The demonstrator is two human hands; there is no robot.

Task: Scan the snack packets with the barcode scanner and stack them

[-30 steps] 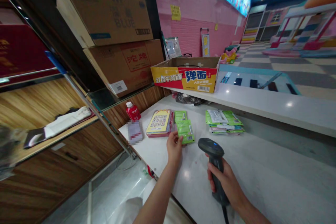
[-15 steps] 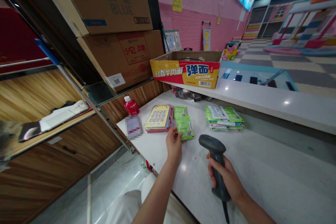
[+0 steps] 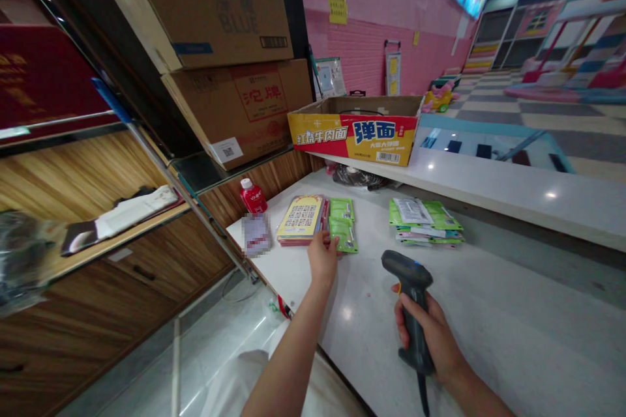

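A black barcode scanner (image 3: 415,287) is in my right hand (image 3: 433,332), whose fingers wrap round the handle above the white counter. Its head points forward and left, and a cable trails from the grip. My left hand (image 3: 323,257) pinches the near left edge of a green packet (image 3: 344,234) lying on the counter. Another green packet (image 3: 341,208) lies just beyond, partly under it. Left of them sits a stack of booklets (image 3: 300,218) with a yellow top cover. To the right, a pile of packets (image 3: 426,220), mostly green, has a silvery one on top.
A red bottle (image 3: 253,196) stands at the counter's left end, behind a blurred-out item (image 3: 256,234). A red and yellow carton (image 3: 359,137) rests on the raised ledge (image 3: 493,176). Two stacked cardboard boxes (image 3: 244,111) rise at the left, beside a slanting metal pole (image 3: 161,169).
The green packet under my left hand has shifted left and slightly away, more in line with the other one. My right hand still holds the scanner. The view has turned slightly left.
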